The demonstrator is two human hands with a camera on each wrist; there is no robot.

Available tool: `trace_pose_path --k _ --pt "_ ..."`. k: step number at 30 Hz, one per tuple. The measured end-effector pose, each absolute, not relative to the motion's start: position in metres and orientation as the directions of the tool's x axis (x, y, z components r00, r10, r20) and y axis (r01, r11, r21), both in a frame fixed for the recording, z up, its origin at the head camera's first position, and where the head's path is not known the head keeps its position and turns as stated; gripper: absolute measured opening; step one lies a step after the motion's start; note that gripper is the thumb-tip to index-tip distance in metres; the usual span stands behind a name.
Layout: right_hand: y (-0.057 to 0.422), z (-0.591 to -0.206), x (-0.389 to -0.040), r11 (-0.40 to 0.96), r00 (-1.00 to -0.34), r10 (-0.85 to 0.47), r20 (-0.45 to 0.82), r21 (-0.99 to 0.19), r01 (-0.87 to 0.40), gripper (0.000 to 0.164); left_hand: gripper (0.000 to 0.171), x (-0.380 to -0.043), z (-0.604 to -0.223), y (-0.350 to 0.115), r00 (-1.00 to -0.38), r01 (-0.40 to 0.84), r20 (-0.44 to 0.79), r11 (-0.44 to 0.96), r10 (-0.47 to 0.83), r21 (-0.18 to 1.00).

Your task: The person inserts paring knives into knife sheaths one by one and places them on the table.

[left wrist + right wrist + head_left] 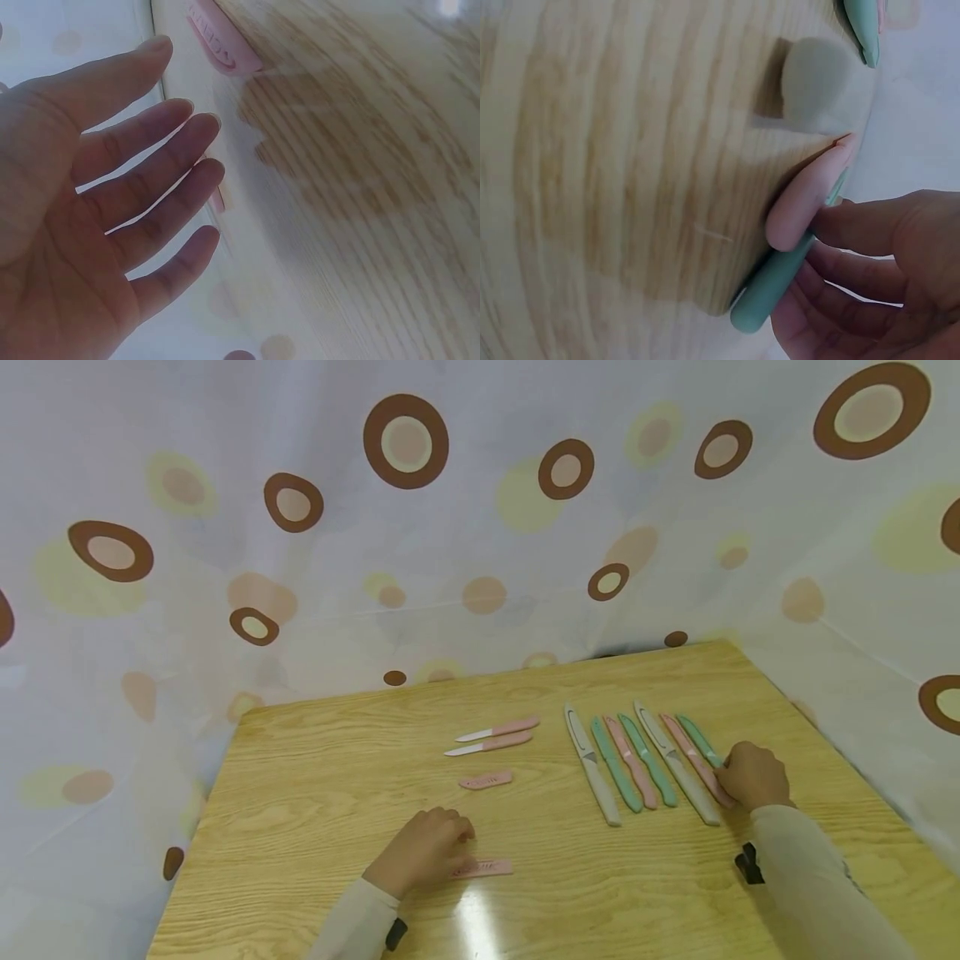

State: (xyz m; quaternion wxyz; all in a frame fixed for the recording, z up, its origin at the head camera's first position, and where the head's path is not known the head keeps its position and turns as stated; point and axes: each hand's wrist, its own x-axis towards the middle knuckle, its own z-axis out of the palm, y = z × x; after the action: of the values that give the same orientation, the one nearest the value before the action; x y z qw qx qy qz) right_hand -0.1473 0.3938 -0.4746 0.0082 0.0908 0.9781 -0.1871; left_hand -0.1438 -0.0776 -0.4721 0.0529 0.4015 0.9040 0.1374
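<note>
My right hand pinches the handle of the green sheathed knife at the right end of a row; the hand covers that handle in the head view. A pink sheathed knife lies against it, close to my thumb. Over the table's near part, my left hand is loosely bent, and the left wrist view shows nothing in its fingers. Beside it lies a pink blade sheath, partly covered by the hand in the head view. Another pink sheath lies farther back.
Two pink-handled knives with bare white blades, the upper and the lower, lie at the back middle. The row also holds a left white knife, other green and pink ones, and a second white knife. A patterned curtain surrounds the wooden table.
</note>
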Motion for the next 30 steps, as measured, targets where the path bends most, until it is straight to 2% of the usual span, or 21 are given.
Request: trace_pose_path --k 8,13,19,22,26,30 --pt "0.389 -0.471 -0.149 0.924 -0.987 0.16 -0.03 -0.348 0.16 0.025 0.031 -0.144 -0.476 -0.078 -0.672 0.718 0.031 0.64 0.74 0.274" --pt "0.37 -0.464 -0.143 0.932 -0.984 0.136 0.113 -0.353 0.088 0.033 0.026 -0.145 -0.473 -0.075 -0.669 0.73 0.062 0.639 0.741 0.243" --pt "0.336 -0.45 -0.126 0.936 -0.966 0.067 0.25 -0.352 -0.026 0.031 0.03 -0.143 -0.467 -0.067 -0.656 0.724 0.021 0.622 0.754 0.299" --pt "0.317 -0.448 -0.118 0.929 -0.966 0.015 0.26 -0.361 -0.083 0.028 0.031 -0.142 -0.468 -0.061 -0.639 0.727 -0.011 0.609 0.769 0.317" --pt "0.295 -0.451 -0.111 0.916 -0.967 -0.058 0.247 -0.372 -0.15 0.023 0.02 -0.14 -0.474 -0.058 -0.652 0.717 -0.041 0.633 0.757 0.292" --pt "0.284 -0.456 -0.106 0.908 -0.968 -0.091 0.233 -0.379 -0.176 0.02 0.022 -0.14 -0.475 -0.056 -0.665 0.708 -0.039 0.647 0.745 0.282"
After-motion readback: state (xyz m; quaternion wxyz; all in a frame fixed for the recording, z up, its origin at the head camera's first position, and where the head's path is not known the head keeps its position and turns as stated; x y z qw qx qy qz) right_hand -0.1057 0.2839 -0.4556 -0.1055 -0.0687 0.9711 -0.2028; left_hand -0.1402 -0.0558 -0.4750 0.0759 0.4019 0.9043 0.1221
